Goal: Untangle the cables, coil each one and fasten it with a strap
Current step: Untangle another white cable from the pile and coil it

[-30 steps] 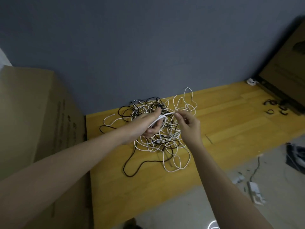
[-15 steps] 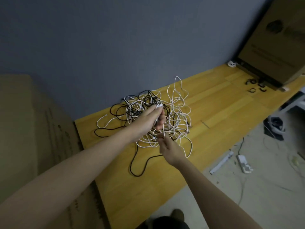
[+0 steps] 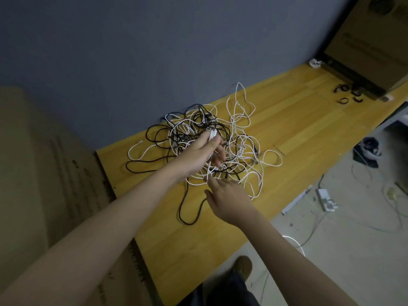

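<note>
White and black cables (image 3: 238,138) lie knotted in one heap on the yellow wooden table (image 3: 298,120), against the grey-blue wall (image 3: 154,51); how many cables make up the heap cannot be counted, though both colours run through it and one black loop (image 3: 187,208) trails toward the near edge. Two hands work over the pile. The left hand (image 3: 198,153) is raised above the middle of the heap, its fingers curled round a white cable (image 3: 213,138) gathered into a few close turns. The right hand (image 3: 227,199) sits at the near side of the heap, palm down, fingers loosely spread, with a fingertip meeting a white strand that drops from the left hand; whether it pinches that strand cannot be told. About four small black straps (image 3: 347,94) lie well apart from the heap at the far right of the table, just beside a cardboard box (image 3: 371,47). A second cardboard box (image 3: 39,173) stands at the left. One white power strip (image 3: 325,198) lies on the floor (image 3: 353,250).
</note>
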`<state>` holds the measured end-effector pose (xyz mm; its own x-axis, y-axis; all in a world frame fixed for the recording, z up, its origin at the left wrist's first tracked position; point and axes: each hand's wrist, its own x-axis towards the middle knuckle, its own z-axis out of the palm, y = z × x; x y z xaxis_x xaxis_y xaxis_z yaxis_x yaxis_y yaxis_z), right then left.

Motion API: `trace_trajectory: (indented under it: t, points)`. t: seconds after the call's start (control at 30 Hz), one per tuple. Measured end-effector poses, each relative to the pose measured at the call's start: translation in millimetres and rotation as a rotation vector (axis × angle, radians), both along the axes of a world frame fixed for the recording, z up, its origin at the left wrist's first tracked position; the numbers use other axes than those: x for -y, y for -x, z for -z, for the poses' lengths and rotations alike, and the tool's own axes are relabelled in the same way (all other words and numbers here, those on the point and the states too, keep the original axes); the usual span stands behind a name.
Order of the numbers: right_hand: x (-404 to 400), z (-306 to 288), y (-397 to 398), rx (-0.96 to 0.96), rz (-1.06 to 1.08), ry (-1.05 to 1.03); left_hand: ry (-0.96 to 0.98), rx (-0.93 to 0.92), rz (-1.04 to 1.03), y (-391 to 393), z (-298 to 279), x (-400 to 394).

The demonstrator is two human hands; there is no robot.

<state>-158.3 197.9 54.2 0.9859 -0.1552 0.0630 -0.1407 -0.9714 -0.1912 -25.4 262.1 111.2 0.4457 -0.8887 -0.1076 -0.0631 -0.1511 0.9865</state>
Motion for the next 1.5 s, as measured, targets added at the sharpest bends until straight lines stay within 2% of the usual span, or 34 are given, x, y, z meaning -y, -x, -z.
trace_trajectory:
  t: [0.07, 0.43, 0.5, 0.6, 0.73, 0.9, 0.97, 1.03, 1.17, 1.27, 1.43, 1.5]
  points:
    - [-1, -12, 6, 0.078, -0.049, -0.023, 0.007, -0.013, 0.029, 3, -3, 3]
    - [26, -55, 13, 0.521, -0.089, 0.152, 0.123, 0.103, 0.056, -2, -37, 17]
    - [29, -60, 7, 0.613, -0.1, 0.091, 0.11, 0.169, 0.077, -3, -36, 17]
    - [41, -74, -3, 0.709, -0.101, -0.121, 0.003, 0.279, 0.054, -7, -32, 12]
    - [58, -89, -10, 0.598, -0.007, -0.354, -0.109, 0.335, 0.117, -8, -32, 5]
    - [67, -98, -27, 0.607, 0.148, -0.754, -0.057, 0.09, 0.202, -13, -50, 4]
    - [72, -99, -33, 0.617, 0.202, -0.868, 0.003, -0.032, 0.212, -15, -55, 3]
    - [75, -93, -36, 0.604, 0.237, -0.938, 0.043, -0.058, 0.178, -16, -57, 2]
    - [78, -71, -40, 0.513, 0.248, -0.972, 0.068, -0.073, 0.106, -21, -61, -8]
    - [73, -51, -41, 0.464, 0.262, -0.913, 0.05, -0.085, 0.115, -23, -58, -25]
    - [53, -12, -46, 0.374, 0.509, -0.952, 0.082, -0.099, 0.056, -20, -42, -40]
    - [41, 1, -46, 0.328, 0.579, -0.824, 0.102, -0.111, 0.011, -20, -37, -37]
